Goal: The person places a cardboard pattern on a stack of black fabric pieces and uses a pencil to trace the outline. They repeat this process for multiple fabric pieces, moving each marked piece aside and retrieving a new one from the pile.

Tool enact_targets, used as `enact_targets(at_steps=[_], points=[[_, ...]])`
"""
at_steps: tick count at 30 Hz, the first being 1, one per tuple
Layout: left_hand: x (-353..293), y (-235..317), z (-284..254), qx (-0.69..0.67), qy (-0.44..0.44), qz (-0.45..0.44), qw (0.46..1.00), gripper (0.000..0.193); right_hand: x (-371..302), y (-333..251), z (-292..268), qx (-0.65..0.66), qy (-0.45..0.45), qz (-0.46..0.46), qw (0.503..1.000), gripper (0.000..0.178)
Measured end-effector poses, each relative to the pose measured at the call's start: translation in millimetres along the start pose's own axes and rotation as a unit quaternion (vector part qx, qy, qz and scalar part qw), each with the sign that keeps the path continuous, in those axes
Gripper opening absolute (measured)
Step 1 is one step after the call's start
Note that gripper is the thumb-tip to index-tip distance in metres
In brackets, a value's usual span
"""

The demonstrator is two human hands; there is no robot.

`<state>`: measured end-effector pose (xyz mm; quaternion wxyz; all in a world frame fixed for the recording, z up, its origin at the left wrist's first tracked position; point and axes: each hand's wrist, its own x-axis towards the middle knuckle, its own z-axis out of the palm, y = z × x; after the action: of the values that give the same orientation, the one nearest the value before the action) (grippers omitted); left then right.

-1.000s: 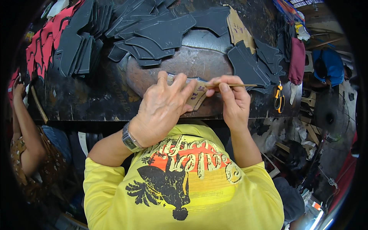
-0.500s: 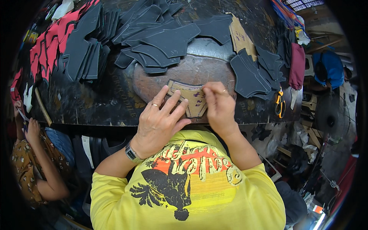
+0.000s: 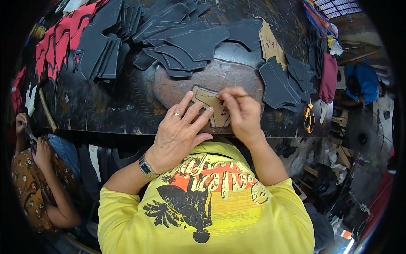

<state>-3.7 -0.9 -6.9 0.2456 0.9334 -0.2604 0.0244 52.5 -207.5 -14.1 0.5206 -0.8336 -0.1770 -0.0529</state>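
A brown cardboard pattern piece with purple marks lies on a dark piece whose edge shows around it, near the table's front edge. Flat on the pattern's left side, my left hand presses down with fingers spread. My right hand is closed in a pinch at the pattern's upper right edge. Whatever sits between those fingertips is hidden. Under the pattern is a worn brown board.
Dark cut pieces are heaped behind the board, with red pieces at far left. More dark pieces and another cardboard pattern lie right. Orange-handled scissors rest near the right edge. Another person's hands hold scissors at left.
My right fingertips have moved left along the pattern's upper edge. My left hand keeps its place on the pattern. The whole view has shifted slightly.
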Motion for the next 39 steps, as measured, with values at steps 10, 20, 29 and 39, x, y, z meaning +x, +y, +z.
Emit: enact_targets(at_steps=[10, 20, 29, 39], points=[[-1.7, -2.7, 1.3, 0.012, -0.001, 0.019, 1.0, 0.066, 7.0, -2.2, 11.1, 0.068, -0.018, 0.132, 0.989, 0.009], [-1.8, -4.5, 0.4, 0.019, -0.013, 0.027, 0.999, 0.065, 14.9, -1.5, 24.3, -0.018, -0.053, -0.066, 0.996, 0.008], [-0.8, -4.5, -0.3, 0.017, -0.011, 0.022, 1.0, 0.065, 18.0, 0.3, 31.2, -0.033, -0.033, -0.071, 0.996, 0.007], [-2.5, -3.7, -0.9, 0.008, -0.009, 0.013, 1.0, 0.067, 13.4, 5.3, 18.0, 0.243, 0.006, 0.119, 0.963, 0.02]])
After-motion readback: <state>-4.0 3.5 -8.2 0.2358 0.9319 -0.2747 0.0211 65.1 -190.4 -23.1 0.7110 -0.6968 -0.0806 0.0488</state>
